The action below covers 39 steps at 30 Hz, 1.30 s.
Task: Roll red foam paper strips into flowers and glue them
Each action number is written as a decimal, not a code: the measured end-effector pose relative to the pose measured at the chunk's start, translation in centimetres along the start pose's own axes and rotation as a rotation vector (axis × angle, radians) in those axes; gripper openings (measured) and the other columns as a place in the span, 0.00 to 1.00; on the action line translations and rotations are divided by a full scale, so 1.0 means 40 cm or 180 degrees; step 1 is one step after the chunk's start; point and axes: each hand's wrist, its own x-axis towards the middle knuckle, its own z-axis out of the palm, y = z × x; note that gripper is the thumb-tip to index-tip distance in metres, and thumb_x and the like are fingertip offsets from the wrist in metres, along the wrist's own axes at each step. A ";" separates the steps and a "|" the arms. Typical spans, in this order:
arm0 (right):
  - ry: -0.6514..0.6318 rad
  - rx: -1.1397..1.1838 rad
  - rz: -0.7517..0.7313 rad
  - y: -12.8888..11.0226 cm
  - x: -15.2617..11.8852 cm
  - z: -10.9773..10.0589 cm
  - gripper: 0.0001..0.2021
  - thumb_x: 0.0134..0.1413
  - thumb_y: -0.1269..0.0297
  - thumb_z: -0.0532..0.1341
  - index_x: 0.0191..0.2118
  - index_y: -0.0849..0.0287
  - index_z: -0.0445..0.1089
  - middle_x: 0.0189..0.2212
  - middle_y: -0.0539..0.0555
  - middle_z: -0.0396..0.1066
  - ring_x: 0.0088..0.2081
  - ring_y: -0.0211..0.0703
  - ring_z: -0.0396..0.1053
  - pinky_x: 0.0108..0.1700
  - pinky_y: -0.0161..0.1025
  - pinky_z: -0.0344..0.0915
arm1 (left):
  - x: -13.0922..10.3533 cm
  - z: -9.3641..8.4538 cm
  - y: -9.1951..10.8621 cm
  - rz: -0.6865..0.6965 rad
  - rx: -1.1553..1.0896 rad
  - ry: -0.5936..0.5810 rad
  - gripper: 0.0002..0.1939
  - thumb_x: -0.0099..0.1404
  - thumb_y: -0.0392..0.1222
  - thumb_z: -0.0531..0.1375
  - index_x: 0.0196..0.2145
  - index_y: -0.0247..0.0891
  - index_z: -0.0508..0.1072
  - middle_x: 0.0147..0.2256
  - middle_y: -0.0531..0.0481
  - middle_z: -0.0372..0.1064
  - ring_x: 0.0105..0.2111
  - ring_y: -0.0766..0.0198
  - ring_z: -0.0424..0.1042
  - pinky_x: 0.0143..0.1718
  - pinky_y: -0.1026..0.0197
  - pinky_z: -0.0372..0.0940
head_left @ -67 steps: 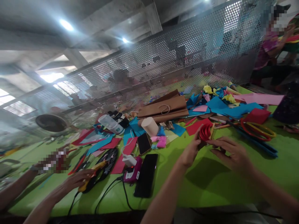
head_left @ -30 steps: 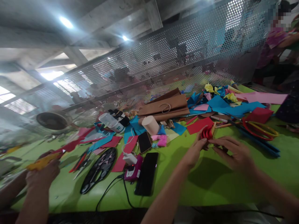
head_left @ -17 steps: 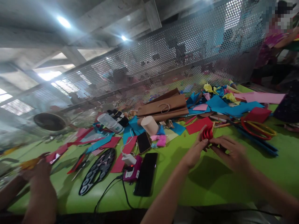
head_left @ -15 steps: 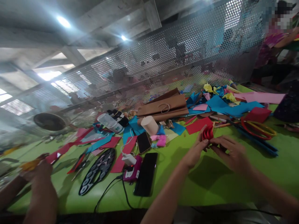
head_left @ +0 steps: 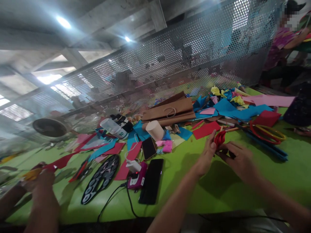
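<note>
Above the front right of the green table, my left hand (head_left: 206,157) pinches a small piece of red layered, ruffled paper (head_left: 220,139) between thumb and fingers. My right hand (head_left: 238,157) is closed at the lower right side of the same piece, its fingertips bent together against the base. What lies inside those fingertips is partly hidden. Just behind my hands lies a flat red sheet (head_left: 206,130). To the right rest scissors with red and yellow handles (head_left: 266,134) and a dark blue long object (head_left: 269,149).
At left, a co-worker's hands (head_left: 40,176) hold a red strip (head_left: 60,161) and something yellow. A black phone (head_left: 151,181), a purple power adapter (head_left: 138,178) with cables, a black patterned pad (head_left: 100,179) and a white roll (head_left: 155,130) lie between us. Brown paper (head_left: 170,108) lies behind.
The red ruffled paper has turned slightly in my fingers and shows more of its layers. At left, the co-worker's red strip has been lifted and shifted.
</note>
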 end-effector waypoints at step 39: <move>0.0296 -0.0253 -0.0513 0.000 -0.006 -0.004 0.07 0.70 0.64 0.61 0.43 0.54 0.77 0.38 0.55 0.80 0.36 0.46 0.79 0.38 0.40 0.75 | 0.011 0.018 -0.007 -0.0014 -0.0119 0.0257 0.27 0.70 0.55 0.63 0.61 0.39 0.68 0.61 0.40 0.69 0.64 0.48 0.64 0.69 0.46 0.55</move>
